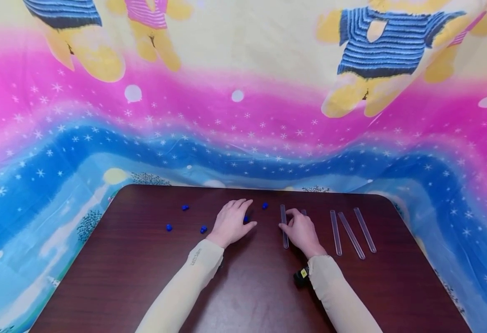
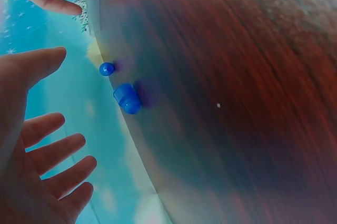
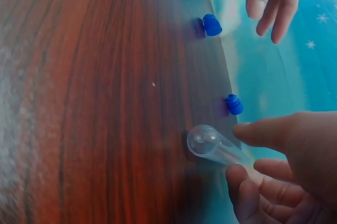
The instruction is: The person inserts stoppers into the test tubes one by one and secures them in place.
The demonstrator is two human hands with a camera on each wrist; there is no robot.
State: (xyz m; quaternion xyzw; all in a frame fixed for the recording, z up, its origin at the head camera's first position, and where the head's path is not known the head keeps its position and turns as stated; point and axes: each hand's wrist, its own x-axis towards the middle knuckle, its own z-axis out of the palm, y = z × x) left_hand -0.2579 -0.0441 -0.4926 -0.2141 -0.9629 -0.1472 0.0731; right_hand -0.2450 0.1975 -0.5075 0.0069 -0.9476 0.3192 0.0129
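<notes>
My left hand (image 1: pixel 231 224) hovers over the table with thumb and fingers spread. Beyond its thumb sits a small blue ribbed cap (image 2: pixel 127 98), partly hidden in the head view; the hand does not touch it. A second blue cap (image 1: pixel 265 205) lies between the two hands, farther back. At a clear round-bottomed plastic tube (image 1: pixel 283 231) lying on the table is my right hand (image 1: pixel 303 231). Its thumb and index finger stand on either side of the tube (image 3: pixel 204 141), with a gap visible in the right wrist view. Another clear tube (image 1: pixel 304 212) is mostly hidden behind this hand.
Several more blue caps lie to the left, one cap (image 1: pixel 203 229) close to my left hand. Three clear tubes, including a slanted tube (image 1: pixel 351 236), lie right of my right hand. A printed cloth (image 1: pixel 235 138) hangs behind the dark wooden table (image 1: pixel 114 259).
</notes>
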